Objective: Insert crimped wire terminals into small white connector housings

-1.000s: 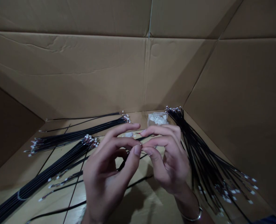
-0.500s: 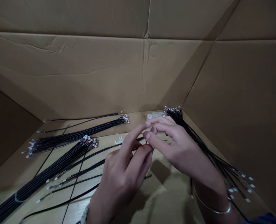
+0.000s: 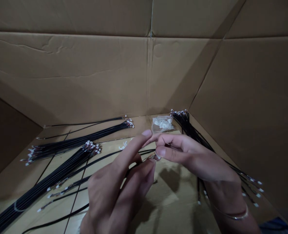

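Head view: the left hand (image 3: 119, 185) pinches the thin wires of a black cable while the right hand (image 3: 182, 156) pinches a white connector (image 3: 157, 156) at their tips, apparently for precise alignment, loose connectors (image 3: 123, 145) lying within reach beyond the left.

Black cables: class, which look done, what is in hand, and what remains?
Done, it seems: the banded bundle, white connectors at its visible end.
In hand: the left hand holds thin wires; the right hand pinches a white piece at their tips.
Remaining, probably: loose white pieces and a bagful lie unused; how much is left, I cannot tell.
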{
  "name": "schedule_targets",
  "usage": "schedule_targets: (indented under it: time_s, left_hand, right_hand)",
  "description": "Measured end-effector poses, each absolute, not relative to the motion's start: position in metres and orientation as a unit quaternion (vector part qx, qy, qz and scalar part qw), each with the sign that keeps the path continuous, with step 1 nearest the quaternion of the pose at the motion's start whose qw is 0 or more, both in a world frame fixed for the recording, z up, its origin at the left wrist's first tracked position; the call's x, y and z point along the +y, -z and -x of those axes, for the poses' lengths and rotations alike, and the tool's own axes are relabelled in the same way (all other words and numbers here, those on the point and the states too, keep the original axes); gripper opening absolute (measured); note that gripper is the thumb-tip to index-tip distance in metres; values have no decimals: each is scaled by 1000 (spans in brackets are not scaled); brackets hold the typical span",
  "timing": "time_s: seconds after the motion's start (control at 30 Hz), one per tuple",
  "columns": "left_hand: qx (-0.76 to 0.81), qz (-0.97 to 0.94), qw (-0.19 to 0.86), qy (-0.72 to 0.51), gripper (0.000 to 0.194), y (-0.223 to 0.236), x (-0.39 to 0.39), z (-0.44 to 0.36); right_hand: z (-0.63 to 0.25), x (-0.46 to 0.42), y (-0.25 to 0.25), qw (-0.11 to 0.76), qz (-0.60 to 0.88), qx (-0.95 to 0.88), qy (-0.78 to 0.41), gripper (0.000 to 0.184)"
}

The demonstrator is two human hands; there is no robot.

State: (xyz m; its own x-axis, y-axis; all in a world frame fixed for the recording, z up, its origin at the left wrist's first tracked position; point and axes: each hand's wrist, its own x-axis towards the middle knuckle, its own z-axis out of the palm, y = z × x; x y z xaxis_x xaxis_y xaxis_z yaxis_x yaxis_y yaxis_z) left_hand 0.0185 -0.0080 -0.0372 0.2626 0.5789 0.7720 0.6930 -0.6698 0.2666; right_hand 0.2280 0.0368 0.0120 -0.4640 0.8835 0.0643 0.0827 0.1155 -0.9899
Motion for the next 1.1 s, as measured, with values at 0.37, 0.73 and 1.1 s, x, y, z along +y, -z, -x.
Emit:
schedule_targets:
  time_s: [0.37, 0.73, 1.1]
  left_hand:
    - [-358, 797, 78, 481, 10, 17, 5, -29]
    - [-385, 701, -249, 546, 22, 20, 19, -23]
    - [-395, 650, -373, 532, 20, 18, 25, -25]
  right_hand:
    - [-227, 38, -13, 352, 352, -652, -572, 16]
    - [-219, 33, 1, 455, 317, -713, -430, 10]
    - [-216, 42, 7, 479, 338, -710, -390, 14]
